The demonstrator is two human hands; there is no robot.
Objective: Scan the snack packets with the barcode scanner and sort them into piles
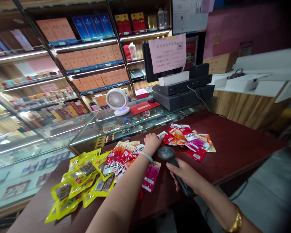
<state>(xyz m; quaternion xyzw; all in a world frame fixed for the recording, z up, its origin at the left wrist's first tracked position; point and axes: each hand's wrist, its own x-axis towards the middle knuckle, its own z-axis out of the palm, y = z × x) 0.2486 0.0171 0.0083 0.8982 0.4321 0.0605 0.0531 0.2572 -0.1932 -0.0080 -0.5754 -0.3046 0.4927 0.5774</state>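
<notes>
My right hand (pixel 185 174) is wrapped round the handle of a dark barcode scanner (pixel 167 153), its head tilted up and away from me. My left hand (pixel 152 142), with a pale bangle at the wrist, reaches forward with curled fingers against a small red and white snack packet (pixel 162 134). To its right lies a loose pile of red, orange and purple snack packets (pixel 184 137). Under and left of my left forearm are more red packets (pixel 113 158) and a purple packet (pixel 151 176). Several yellow snack packets (pixel 80 178) with clear windows lie further left.
The dark red table (pixel 242 139) meets a glass display counter (pixel 87 132). A white fan (pixel 117 99), a red mat (pixel 143 107), and a monitor with a pink notice (pixel 167 53) above a black cash drawer (pixel 184 97) stand behind. Boxed shelves (pixel 92 58) line the wall.
</notes>
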